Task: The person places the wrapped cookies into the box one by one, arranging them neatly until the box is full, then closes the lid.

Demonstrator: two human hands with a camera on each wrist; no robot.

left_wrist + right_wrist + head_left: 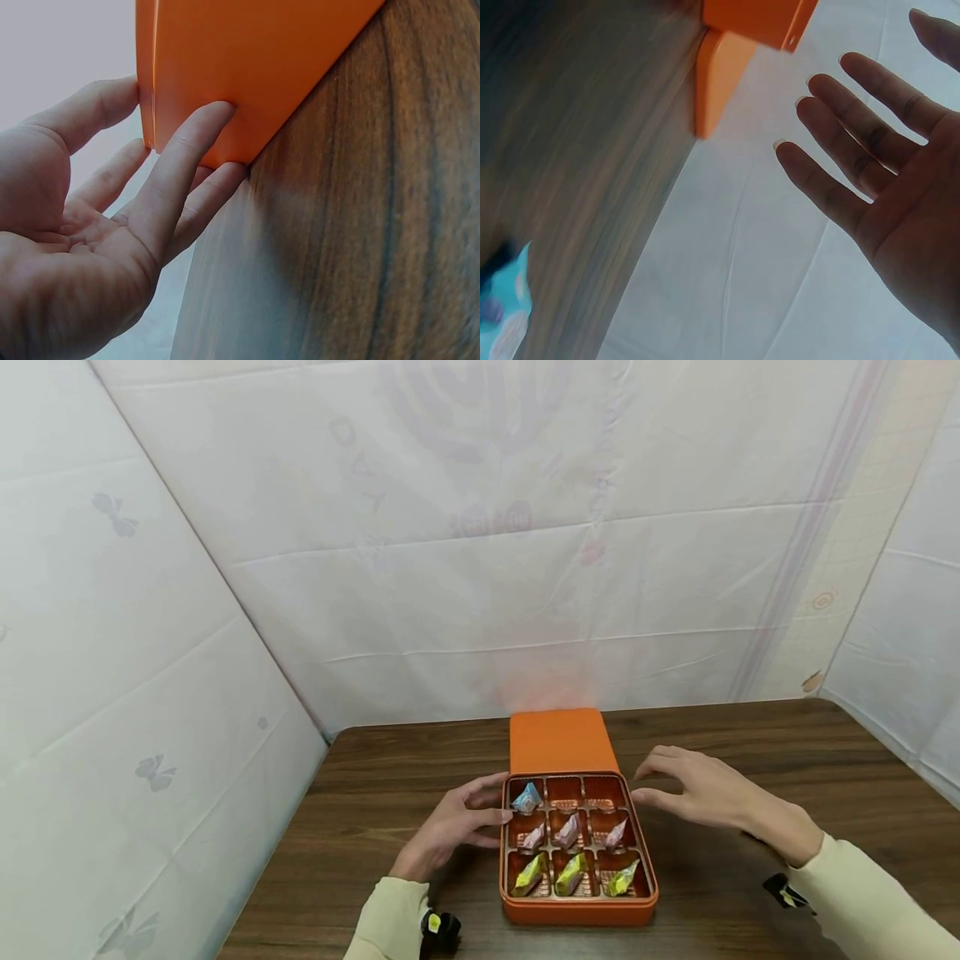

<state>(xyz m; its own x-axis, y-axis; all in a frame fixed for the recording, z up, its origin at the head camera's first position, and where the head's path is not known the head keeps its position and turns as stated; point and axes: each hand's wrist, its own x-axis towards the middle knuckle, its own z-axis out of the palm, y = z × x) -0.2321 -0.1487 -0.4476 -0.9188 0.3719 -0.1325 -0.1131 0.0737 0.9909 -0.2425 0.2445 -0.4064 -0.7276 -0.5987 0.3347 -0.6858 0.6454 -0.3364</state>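
An orange tin box (577, 912) with a divided brown tray stands on the table. In its back left compartment is a blue wrapped candy (527, 798). Three pink wrapped candies (568, 831) lie across the middle row, and three yellow-green ones (572, 874) across the front row. My left hand (459, 820) touches the box's left side with extended fingers, its thumb at the rim; the left wrist view shows fingertips against the orange wall (247, 67). Beyond the right rim hovers my right hand (697, 787), fingers spread and holding nothing.
An orange lid (562, 739) lies behind the box, near the cloth-covered back wall (420, 610). The brown wooden table (390, 777) has cloth walls at left and right. A light-blue wrapper (510, 315) shows blurred at the lower left of the right wrist view.
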